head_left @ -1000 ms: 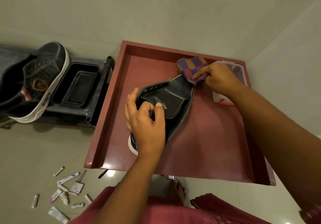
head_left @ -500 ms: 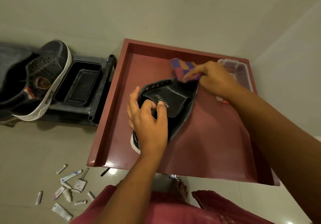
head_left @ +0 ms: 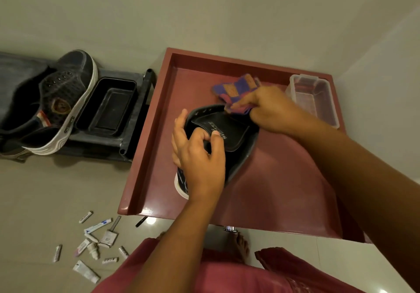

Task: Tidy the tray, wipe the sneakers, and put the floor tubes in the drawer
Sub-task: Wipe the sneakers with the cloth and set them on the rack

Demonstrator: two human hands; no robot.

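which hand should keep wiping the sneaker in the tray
Right. The right hand already pinches the checked cloth at the far end of the sneaker, while the left hand grips the sneaker's opening and steadies it on the tray.

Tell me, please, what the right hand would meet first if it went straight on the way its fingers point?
Probably nothing close: the right hand, pinching the checked cloth at the sneaker, points left across the bare red tray toward its left wall, though depth is unclear.
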